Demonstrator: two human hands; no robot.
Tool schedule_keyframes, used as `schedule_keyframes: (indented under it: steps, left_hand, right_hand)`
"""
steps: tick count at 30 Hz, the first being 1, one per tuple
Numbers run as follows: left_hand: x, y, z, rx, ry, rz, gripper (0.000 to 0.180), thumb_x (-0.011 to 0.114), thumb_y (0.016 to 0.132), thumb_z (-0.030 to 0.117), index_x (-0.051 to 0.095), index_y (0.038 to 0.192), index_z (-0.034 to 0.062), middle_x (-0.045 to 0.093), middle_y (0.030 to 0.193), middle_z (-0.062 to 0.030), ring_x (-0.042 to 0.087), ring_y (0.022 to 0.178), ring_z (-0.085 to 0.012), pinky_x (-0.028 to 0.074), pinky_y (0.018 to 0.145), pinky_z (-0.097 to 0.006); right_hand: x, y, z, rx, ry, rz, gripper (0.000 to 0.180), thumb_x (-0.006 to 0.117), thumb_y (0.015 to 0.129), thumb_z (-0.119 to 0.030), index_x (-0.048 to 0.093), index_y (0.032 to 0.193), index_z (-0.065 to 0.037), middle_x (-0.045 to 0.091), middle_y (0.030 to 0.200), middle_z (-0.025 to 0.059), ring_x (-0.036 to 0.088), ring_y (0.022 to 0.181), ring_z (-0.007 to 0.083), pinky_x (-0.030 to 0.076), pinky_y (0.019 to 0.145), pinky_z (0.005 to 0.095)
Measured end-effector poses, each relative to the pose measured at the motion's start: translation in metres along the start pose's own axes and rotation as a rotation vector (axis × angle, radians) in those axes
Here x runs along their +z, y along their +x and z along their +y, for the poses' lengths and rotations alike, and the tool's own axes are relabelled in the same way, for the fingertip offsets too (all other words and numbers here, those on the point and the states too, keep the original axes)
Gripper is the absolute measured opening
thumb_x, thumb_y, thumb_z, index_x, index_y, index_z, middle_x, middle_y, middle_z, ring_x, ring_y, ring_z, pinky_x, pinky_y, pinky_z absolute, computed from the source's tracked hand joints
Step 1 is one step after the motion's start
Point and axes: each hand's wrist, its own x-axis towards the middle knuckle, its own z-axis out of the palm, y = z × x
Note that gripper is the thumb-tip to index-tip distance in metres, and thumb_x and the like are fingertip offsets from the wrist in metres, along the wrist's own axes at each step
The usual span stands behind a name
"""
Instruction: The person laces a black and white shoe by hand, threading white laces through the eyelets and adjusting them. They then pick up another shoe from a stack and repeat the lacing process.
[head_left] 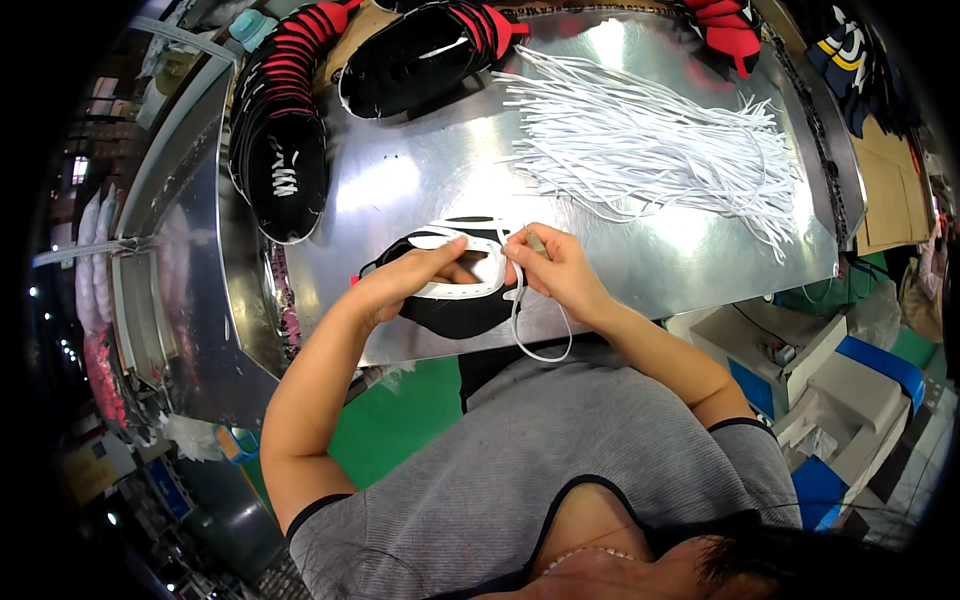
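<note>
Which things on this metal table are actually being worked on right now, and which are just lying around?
In use:
left hand pressing down the black shoe upper
right hand pinching a white lace at the upper's white-trimmed opening

Lying about:
pile of white laces
stack of black-and-red uppers
another black upper
metal table

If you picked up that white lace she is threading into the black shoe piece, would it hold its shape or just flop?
Probably flop: the white lace sags in a loose loop below the right hand. It likely weighs little, being thin like the strands in the lace pile. The left hand presses on the shoe upper.
</note>
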Motion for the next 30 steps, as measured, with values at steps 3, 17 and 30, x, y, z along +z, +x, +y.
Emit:
schedule_keyframes:
  steps: [3,17,30]
  left_hand:
    - [0.008,0.000,-0.001,0.177,-0.050,-0.065,0.067,0.045,0.100,0.055,0.060,0.125,-0.0049,0.062,0.126,-0.0172,0.055,0.122,-0.0219,0.038,0.106,-0.031]
    - [0.078,0.011,-0.023,0.480,-0.730,0.187,0.048,0.055,0.101,0.034,0.056,0.123,-0.0087,0.060,0.123,-0.0154,0.055,0.120,-0.0220,0.040,0.108,-0.036]
    - [0.092,0.007,-0.030,0.779,-0.515,0.477,0.015,0.067,0.093,0.009,0.069,0.101,-0.0027,0.070,0.093,-0.0037,0.065,0.080,-0.0105,0.052,0.072,-0.024]
  right_hand:
    - [-0.006,0.002,-0.001,-0.036,-0.063,-0.021,0.015,0.059,0.098,-0.019,0.061,0.096,-0.005,0.065,0.077,0.0003,0.037,0.053,0.0010,0.029,0.048,0.0179]
    - [-0.002,-0.020,-0.017,-0.171,-0.186,-0.040,0.013,0.060,0.096,-0.016,0.063,0.091,-0.005,0.065,0.070,-0.0027,0.045,0.060,0.0011,0.035,0.054,0.0210]
    - [0.008,-0.047,-0.027,-0.242,-0.504,0.034,0.018,0.059,0.097,-0.017,0.057,0.100,0.000,0.067,0.079,0.0087,0.064,0.071,0.0157,0.049,0.066,0.0273]
